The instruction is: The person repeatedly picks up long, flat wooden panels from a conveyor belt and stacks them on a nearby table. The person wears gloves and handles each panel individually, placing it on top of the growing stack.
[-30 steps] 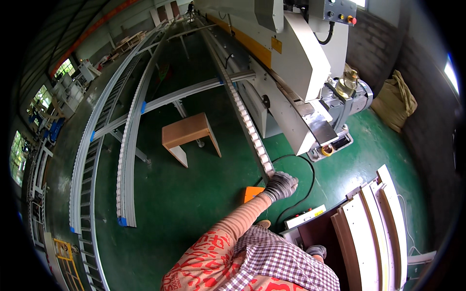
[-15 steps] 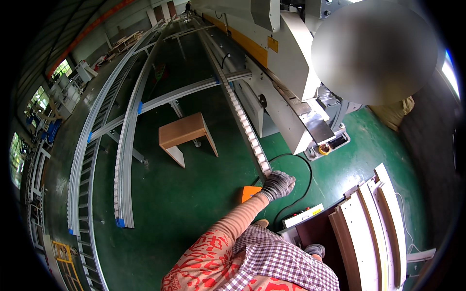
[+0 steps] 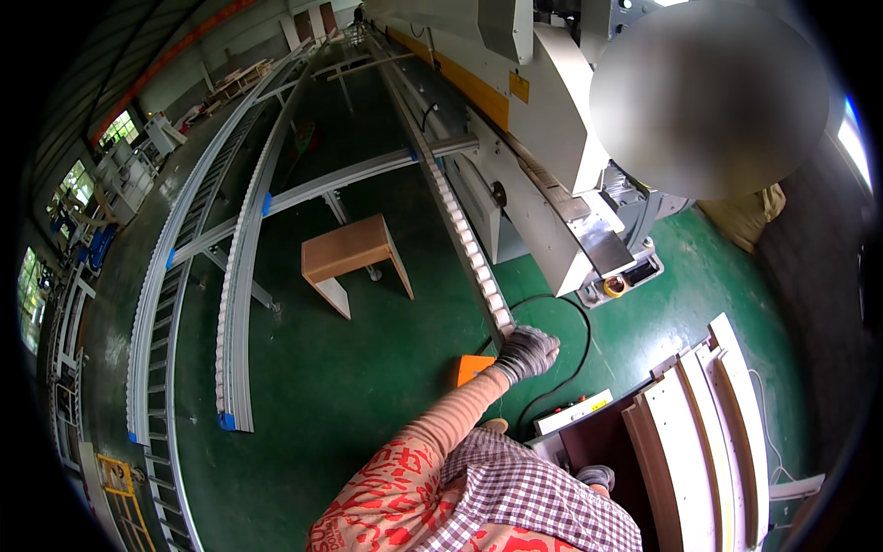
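In a grey striped knit glove, my left hand (image 3: 531, 354) is curled closed at the near end of a roller rail (image 3: 472, 254), a long metal bar topped with white rollers. My fingers wrap over its end, and their undersides are hidden. Low by the checked apron (image 3: 538, 492), my right hand (image 3: 598, 476) is gloved too and mostly hidden, so its fingers cannot be read. It is close to a stack of white and brown boards (image 3: 681, 442) on the right.
A brown stool-like wooden piece (image 3: 348, 250) stands between the rails. Another roller rail (image 3: 235, 322) runs along the left. The large machine (image 3: 552, 230) fills the right, with a black cable (image 3: 587, 340) curving over the green floor. An orange object (image 3: 473, 369) lies below my left wrist.
Nearly everything keeps its place. The view has shifted very slightly, and my left hand remains at the rail's end.
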A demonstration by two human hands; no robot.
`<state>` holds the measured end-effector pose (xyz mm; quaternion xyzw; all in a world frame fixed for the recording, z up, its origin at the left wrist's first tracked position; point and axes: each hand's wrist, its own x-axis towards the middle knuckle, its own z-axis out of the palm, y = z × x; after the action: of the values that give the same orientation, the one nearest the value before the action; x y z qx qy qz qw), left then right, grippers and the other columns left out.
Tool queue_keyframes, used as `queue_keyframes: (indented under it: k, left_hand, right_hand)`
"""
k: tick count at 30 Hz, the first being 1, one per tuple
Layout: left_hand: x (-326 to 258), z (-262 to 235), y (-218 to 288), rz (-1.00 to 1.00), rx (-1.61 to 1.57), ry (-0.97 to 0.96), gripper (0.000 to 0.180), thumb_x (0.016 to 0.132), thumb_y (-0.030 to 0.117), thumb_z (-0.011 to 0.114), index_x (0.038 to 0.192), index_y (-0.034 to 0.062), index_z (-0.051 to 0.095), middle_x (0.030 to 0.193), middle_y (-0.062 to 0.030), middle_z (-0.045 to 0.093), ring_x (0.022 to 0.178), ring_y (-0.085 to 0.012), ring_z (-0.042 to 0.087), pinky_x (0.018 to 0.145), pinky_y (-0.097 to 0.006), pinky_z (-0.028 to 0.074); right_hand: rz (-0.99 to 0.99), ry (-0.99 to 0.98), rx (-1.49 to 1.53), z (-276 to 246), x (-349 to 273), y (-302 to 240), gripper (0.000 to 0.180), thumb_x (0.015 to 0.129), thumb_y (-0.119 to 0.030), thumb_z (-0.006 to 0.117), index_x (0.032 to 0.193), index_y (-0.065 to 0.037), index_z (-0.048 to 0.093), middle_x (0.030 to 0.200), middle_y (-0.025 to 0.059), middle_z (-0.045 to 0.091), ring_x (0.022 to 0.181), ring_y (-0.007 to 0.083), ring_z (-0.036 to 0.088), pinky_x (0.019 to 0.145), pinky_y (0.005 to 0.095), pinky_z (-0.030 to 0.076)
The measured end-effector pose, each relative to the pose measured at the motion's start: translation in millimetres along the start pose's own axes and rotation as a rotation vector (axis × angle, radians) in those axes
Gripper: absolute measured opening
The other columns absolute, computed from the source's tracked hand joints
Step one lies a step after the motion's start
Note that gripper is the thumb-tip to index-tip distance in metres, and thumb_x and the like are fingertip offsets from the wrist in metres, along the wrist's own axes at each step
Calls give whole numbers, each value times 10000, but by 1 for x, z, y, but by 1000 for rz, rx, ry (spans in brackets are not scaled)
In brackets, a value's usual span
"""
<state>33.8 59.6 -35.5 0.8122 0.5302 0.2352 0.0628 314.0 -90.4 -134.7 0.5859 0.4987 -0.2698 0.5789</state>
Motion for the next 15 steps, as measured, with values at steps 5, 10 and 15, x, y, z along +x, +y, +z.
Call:
queue_keyframes:
  k: [5, 10, 15]
  left_hand:
    - [0, -2, 2, 2, -17, -2, 183, 854, 288, 596, 835, 114, 649, 770, -129, 676, 777, -333, 657, 744, -483, 503]
    - [1, -7, 3, 12, 3, -18, 215, 859, 306, 604, 895, 117, 700, 795, -130, 688, 779, -319, 661, 741, -465, 518]
    - [1, -9, 3, 15, 6, -33, 246, 863, 320, 605, 919, 110, 720, 801, -140, 689, 766, -320, 664, 738, -458, 527]
  right_hand:
    - [2, -1, 8, 1, 1, 1, 329, 910, -331, 589, 1182, -196, 715, 1208, 18, 690, 1043, 273, 683, 799, 587, 532]
    - [-4, -6, 29, 0, 1, 1, 330, 910, -332, 589, 1182, -195, 715, 1207, 18, 690, 1043, 273, 683, 802, 587, 530]
    - [-14, -11, 48, 2, 3, 1, 330, 910, -332, 589, 1182, -195, 716, 1206, 18, 691, 1043, 273, 683, 805, 587, 529]
